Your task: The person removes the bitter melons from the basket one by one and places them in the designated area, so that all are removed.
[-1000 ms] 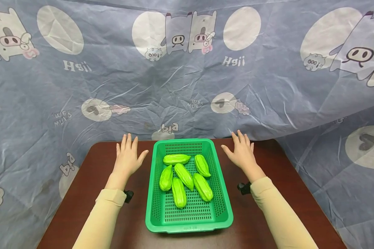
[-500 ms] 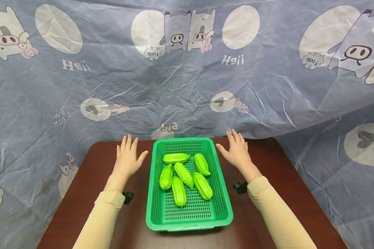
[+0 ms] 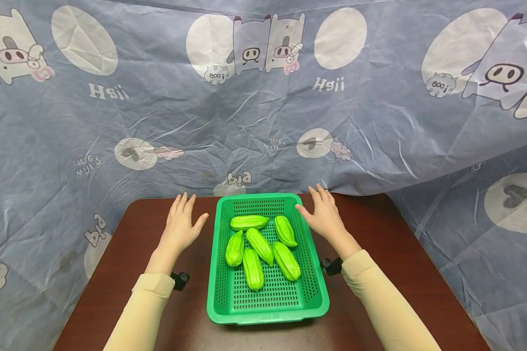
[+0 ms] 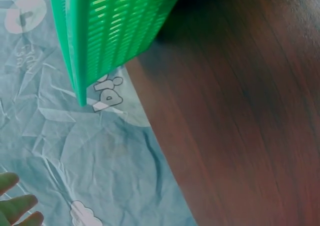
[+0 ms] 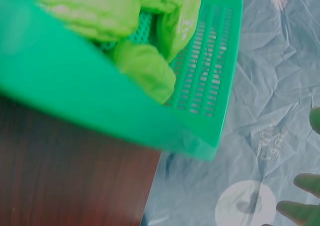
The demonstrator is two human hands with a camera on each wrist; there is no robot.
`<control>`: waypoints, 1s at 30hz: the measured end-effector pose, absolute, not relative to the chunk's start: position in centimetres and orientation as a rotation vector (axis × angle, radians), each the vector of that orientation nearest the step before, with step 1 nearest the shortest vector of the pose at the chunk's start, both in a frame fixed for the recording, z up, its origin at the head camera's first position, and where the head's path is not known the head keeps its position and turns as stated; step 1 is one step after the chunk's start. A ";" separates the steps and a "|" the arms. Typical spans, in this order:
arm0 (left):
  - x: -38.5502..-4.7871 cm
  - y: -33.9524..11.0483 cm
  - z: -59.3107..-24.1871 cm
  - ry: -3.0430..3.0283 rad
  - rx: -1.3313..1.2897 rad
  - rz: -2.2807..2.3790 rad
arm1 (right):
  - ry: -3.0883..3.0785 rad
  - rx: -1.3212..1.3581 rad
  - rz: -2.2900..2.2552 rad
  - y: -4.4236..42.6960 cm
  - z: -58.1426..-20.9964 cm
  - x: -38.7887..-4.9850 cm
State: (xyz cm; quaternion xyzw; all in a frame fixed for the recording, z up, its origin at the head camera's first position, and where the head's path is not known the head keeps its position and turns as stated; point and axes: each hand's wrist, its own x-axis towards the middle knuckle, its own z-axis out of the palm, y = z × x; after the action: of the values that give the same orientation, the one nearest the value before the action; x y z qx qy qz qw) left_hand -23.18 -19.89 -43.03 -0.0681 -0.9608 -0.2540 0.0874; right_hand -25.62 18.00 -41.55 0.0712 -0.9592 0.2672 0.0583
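A green plastic basket [image 3: 268, 316] with slotted sides stands at the middle of the table. Several bright green, ridged, elongated vegetables [image 3: 260, 246] lie in it; I cannot tell their exact kind. To the basket's left, my left hand [image 3: 181, 226] is held with straight fingers and the thumb spread, apart from the rim. My right hand [image 3: 326, 217] is by the far right side, its thumb close to the rim; whether it touches is not clear. Nothing is in either hand. In the right wrist view several vegetables [image 5: 145, 70] show behind the basket wall [image 5: 100, 90].
The dark red-brown wooden table [image 3: 377, 243] has its far edge just beyond the basket. Behind it hangs a wrinkled grey-blue cloth [image 3: 228, 122] with cartoon prints. A black camera mount [image 3: 181, 281] sits on the left wrist, another black mount [image 3: 332, 266] on the right.
My right hand has moved left, closer to the basket's right rim. The left hand has barely shifted. Basket and vegetables stay in place.
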 end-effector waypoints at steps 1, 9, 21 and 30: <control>-23.1 -19.9 -43.0 -2.861 -0.202 -0.772 | -2.905 0.223 0.822 17.8 -41.5 -25.5; -22.6 -19.7 -43.2 -2.843 -0.182 -0.924 | -2.898 0.259 0.876 16.3 -41.3 -25.1; -22.0 -19.4 -44.7 -2.855 -0.151 -1.069 | -2.928 0.223 0.995 13.0 -42.0 -25.1; -21.3 -18.9 -46.0 -2.875 -0.145 -1.171 | -2.943 0.122 1.108 11.7 -44.4 -25.4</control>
State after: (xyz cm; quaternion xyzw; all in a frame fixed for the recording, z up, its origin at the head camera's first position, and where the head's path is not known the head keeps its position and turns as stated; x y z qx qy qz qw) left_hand -21.31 -18.92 -46.05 -0.0466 -0.9250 -0.3768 0.0168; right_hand -25.36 11.74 -44.36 0.0388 -0.9351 0.3522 -0.0028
